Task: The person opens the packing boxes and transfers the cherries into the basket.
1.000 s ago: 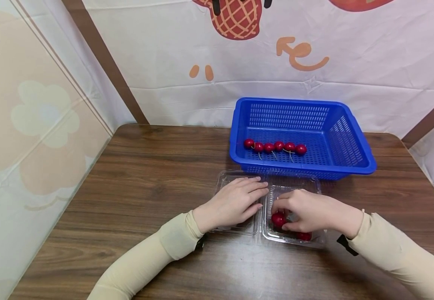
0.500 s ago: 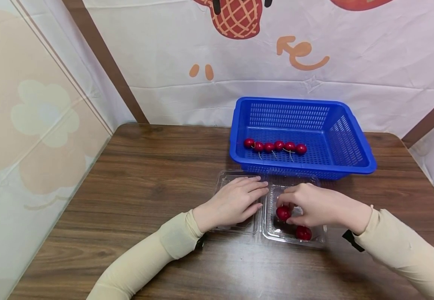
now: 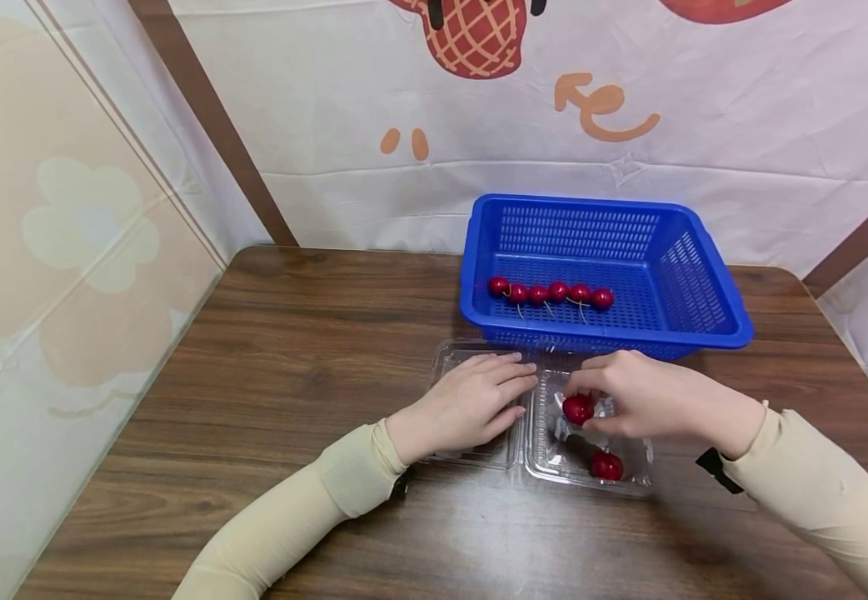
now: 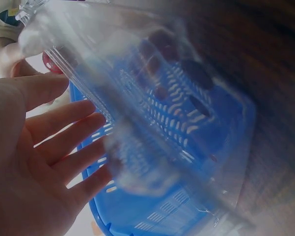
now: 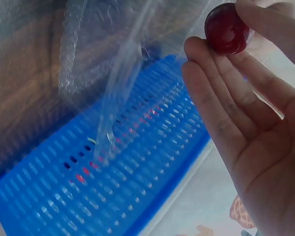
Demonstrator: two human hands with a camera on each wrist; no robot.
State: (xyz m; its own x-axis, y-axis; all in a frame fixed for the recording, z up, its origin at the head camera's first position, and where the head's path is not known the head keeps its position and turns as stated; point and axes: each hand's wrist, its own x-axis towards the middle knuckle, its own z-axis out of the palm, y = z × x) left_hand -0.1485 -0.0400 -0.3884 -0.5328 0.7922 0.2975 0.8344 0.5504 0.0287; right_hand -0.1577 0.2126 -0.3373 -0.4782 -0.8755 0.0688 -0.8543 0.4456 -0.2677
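Observation:
My right hand (image 3: 636, 396) pinches a dark red cherry (image 3: 578, 409) between thumb and fingers, over the right half of a clear plastic clamshell box (image 3: 554, 473). The right wrist view shows the held cherry (image 5: 227, 29) at the fingertips. A second cherry (image 3: 606, 466) lies near the front right corner of that half. My left hand (image 3: 467, 408) rests with extended fingers on the box's other half, near the hinge. In the left wrist view the left hand (image 4: 54, 152) has its fingers straight and slightly spread beside the clear plastic.
Behind the box stands a blue plastic basket (image 3: 674, 337) with slotted walls. Inside it several cherries (image 3: 558, 292) with stems lie in a row. All of it sits on a brown wooden table (image 3: 314, 333). A printed cloth (image 3: 329, 100) hangs behind the table.
My right hand has moved back and slightly right with the cherry, away from the box's front edge. The second cherry is now fully uncovered. My left hand has stayed in place.

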